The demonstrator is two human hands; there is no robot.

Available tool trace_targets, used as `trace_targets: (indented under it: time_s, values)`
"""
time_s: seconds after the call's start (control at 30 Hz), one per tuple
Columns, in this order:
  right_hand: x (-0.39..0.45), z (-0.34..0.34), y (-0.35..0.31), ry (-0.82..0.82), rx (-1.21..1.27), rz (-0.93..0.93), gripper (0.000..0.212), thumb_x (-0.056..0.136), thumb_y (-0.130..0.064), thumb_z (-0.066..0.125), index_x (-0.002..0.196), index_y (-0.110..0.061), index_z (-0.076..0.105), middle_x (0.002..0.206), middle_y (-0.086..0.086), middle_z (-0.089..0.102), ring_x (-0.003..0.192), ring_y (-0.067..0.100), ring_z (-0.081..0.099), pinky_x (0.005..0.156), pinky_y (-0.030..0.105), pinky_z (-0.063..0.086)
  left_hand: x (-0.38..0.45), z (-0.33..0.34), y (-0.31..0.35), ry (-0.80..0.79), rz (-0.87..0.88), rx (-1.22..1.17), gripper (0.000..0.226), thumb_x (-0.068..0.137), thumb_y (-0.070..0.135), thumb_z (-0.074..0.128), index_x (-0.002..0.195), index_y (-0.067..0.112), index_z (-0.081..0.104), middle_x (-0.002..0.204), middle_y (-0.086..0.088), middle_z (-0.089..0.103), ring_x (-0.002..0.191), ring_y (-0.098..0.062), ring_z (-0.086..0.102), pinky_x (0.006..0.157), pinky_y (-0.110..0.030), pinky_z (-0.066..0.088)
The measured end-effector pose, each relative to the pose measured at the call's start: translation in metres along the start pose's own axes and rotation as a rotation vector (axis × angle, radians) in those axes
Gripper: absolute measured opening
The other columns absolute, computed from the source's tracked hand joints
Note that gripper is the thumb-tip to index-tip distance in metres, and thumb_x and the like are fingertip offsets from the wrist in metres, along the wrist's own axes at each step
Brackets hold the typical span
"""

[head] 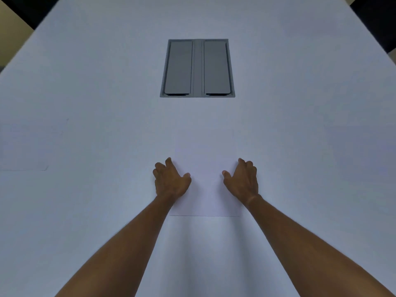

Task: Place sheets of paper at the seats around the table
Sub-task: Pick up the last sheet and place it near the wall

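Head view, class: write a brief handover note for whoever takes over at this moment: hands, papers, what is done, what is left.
Left hand and right hand: both open, fingers curled, resting at the side edges of the sheet, gripping nothing.
That sheet lies flat on the white table, straight ahead.
Another sheet lies at far left.
Done: two sheets visible.
Left: other seats are out of view; check them.

Grey cable hatch [197,68] set flush in the tabletop, centre, far side. Two darker flap lids, left [178,68] & right [216,68], side by side w/ a narrow grey strip [197,68] between; both flaps lie flat, closed. Dark floor [372,20] shows past the top corners; tan patch [10,33] at upper left.
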State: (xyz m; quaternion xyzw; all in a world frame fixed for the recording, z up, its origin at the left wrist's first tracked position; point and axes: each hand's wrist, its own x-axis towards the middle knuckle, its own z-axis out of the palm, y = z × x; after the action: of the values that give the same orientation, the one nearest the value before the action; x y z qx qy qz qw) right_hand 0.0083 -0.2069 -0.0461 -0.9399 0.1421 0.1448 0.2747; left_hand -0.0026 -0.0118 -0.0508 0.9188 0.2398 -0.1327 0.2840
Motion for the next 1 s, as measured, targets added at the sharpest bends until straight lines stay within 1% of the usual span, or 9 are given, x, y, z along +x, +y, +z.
trace_targets:
  time_s: [0.13, 0.3, 0.4, 0.47, 0.53, 0.63, 0.73, 0.83, 1.0]
  values:
    - [0.002, 0.005, 0.001, -0.023, -0.003, 0.044, 0.055, 0.087, -0.039, 0.07, 0.121, -0.003, 0.048, 0.129, 0.015, 0.044, 0.126, 0.033, 0.039, 0.095, 0.04, 0.043, 0.008, 0.001, 0.003, 0.009, -0.03, -0.086, 0.082, 0.082, 0.032, 0.068, 0.148, 0.006, 0.027, 0.139, -0.019, 0.031, 0.134, -0.038, 0.027, 0.099, -0.046, 0.04]
    - [0.005, 0.006, 0.0, -0.021, 0.0, 0.045, 0.062, 0.084, -0.036, 0.075, 0.127, -0.002, 0.045, 0.13, 0.016, 0.043, 0.126, 0.033, 0.038, 0.097, 0.039, 0.041, 0.014, 0.003, 0.006, 0.014, -0.06, -0.097, 0.077, 0.082, 0.031, 0.068, 0.144, 0.005, 0.031, 0.137, -0.02, 0.032, 0.131, -0.039, 0.031, 0.097, -0.046, 0.041]
    - [0.005, 0.006, -0.002, -0.012, -0.001, 0.04, 0.07, 0.085, -0.034, 0.075, 0.136, -0.002, 0.04, 0.132, 0.016, 0.042, 0.127, 0.033, 0.038, 0.098, 0.038, 0.041, 0.016, 0.004, 0.006, 0.015, -0.066, -0.126, 0.073, 0.082, 0.031, 0.068, 0.141, 0.005, 0.035, 0.135, -0.019, 0.035, 0.126, -0.041, 0.041, 0.096, -0.043, 0.042]
    - [0.005, 0.006, -0.002, -0.006, -0.002, 0.036, 0.071, 0.085, -0.034, 0.075, 0.137, -0.003, 0.039, 0.132, 0.017, 0.042, 0.126, 0.033, 0.038, 0.098, 0.038, 0.041, 0.017, 0.004, 0.007, 0.011, -0.087, -0.189, 0.07, 0.083, 0.033, 0.068, 0.14, 0.008, 0.037, 0.135, -0.017, 0.038, 0.12, -0.039, 0.049, 0.091, -0.038, 0.042]
    - [0.005, 0.006, -0.002, -0.005, -0.007, 0.034, 0.071, 0.085, -0.034, 0.075, 0.138, -0.003, 0.039, 0.132, 0.017, 0.042, 0.125, 0.033, 0.039, 0.097, 0.037, 0.041, 0.02, 0.003, 0.006, 0.012, -0.099, -0.244, 0.064, 0.083, 0.035, 0.068, 0.136, 0.01, 0.042, 0.132, -0.014, 0.047, 0.117, -0.036, 0.054, 0.089, -0.035, 0.041]
    - [0.005, 0.007, -0.002, 0.002, -0.016, 0.026, 0.07, 0.086, -0.035, 0.074, 0.138, -0.003, 0.039, 0.132, 0.017, 0.042, 0.125, 0.033, 0.039, 0.098, 0.037, 0.041, 0.024, 0.001, 0.004, 0.032, -0.124, -0.323, 0.044, 0.084, 0.033, 0.067, 0.12, 0.011, 0.054, 0.117, -0.009, 0.064, 0.104, -0.031, 0.062, 0.092, -0.037, 0.049]
    - [0.004, 0.008, -0.001, 0.013, -0.013, 0.018, 0.072, 0.087, -0.035, 0.073, 0.141, -0.003, 0.037, 0.132, 0.017, 0.042, 0.125, 0.033, 0.039, 0.098, 0.037, 0.041, 0.029, -0.001, -0.001, 0.049, -0.115, -0.384, 0.022, 0.087, 0.023, 0.065, 0.103, 0.01, 0.06, 0.098, -0.005, 0.065, 0.087, -0.026, 0.06, 0.081, -0.032, 0.048]
    - [0.004, 0.009, 0.0, 0.019, -0.003, 0.012, 0.071, 0.089, -0.035, 0.07, 0.143, -0.005, 0.036, 0.134, 0.016, 0.042, 0.127, 0.032, 0.038, 0.098, 0.037, 0.041, 0.031, -0.002, -0.005, 0.04, -0.096, -0.435, 0.014, 0.088, 0.015, 0.066, 0.097, 0.004, 0.063, 0.089, -0.006, 0.062, 0.081, -0.024, 0.057, 0.073, -0.028, 0.043]
    - [0.01, 0.007, 0.001, 0.038, 0.183, 0.075, 0.063, 0.094, -0.032, 0.061, 0.147, -0.009, 0.036, 0.141, 0.014, 0.044, 0.134, 0.031, 0.04, 0.104, 0.039, 0.038, 0.029, -0.009, -0.007, 0.05, -0.111, -0.533, 0.009, 0.088, 0.013, 0.067, 0.092, 0.005, 0.065, 0.084, -0.007, 0.064, 0.076, -0.022, 0.058, 0.074, -0.03, 0.048]
